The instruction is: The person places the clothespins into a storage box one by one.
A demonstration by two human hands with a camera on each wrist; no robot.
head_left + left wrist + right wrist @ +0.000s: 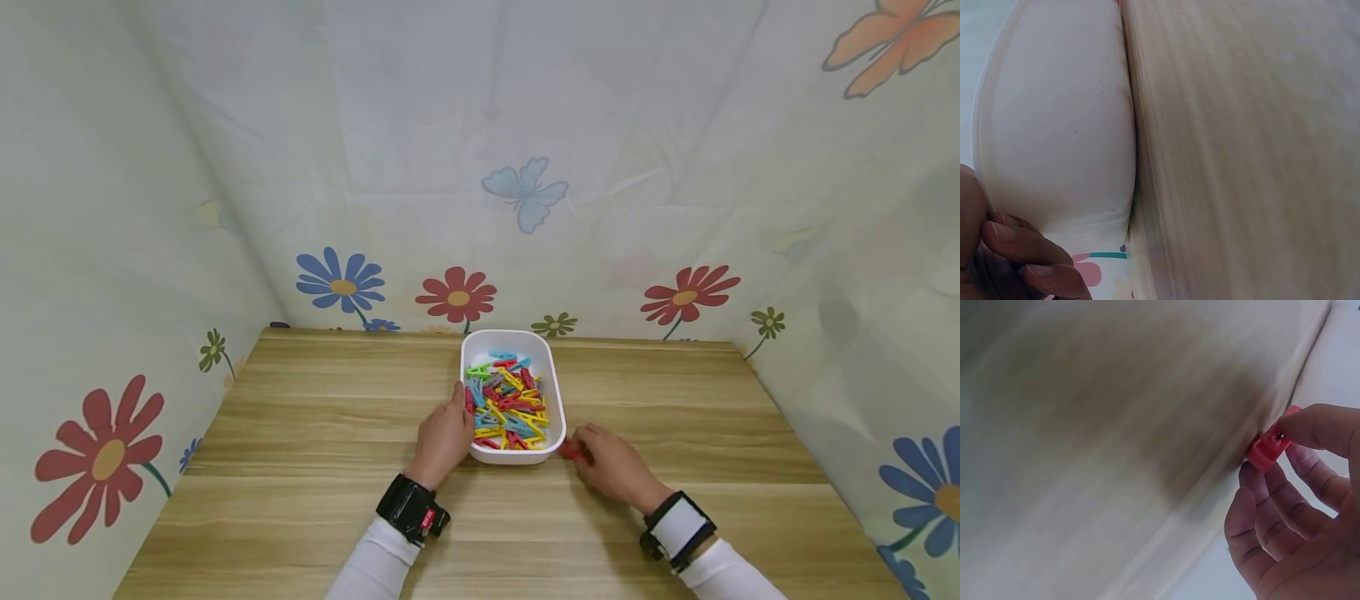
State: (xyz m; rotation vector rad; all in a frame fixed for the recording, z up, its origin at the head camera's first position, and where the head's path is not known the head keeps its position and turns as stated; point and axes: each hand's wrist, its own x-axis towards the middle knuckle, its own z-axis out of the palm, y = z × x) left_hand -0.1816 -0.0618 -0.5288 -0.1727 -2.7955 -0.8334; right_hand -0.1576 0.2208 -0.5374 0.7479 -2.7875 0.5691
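Observation:
A white plastic box [510, 457] stands on the wooden table, holding a heap of clothespins [510, 404] in red, yellow, blue, green and grey. At its left side my left hand [444, 433] grips the rim; up close, the thumb and curled fingertips [1004, 232] meet at the edge of the wall. Just off the box's front right corner, my right hand [615, 467] pinches a red clothespin [1270, 445] between thumb and fingers, low by the tabletop. Part of this clothespin is covered by the thumb.
The wooden tabletop [337, 400] extends to both sides of the box. Behind it hangs a pale cloth [600, 250] printed with flowers and butterflies, with more of it along the left and right sides.

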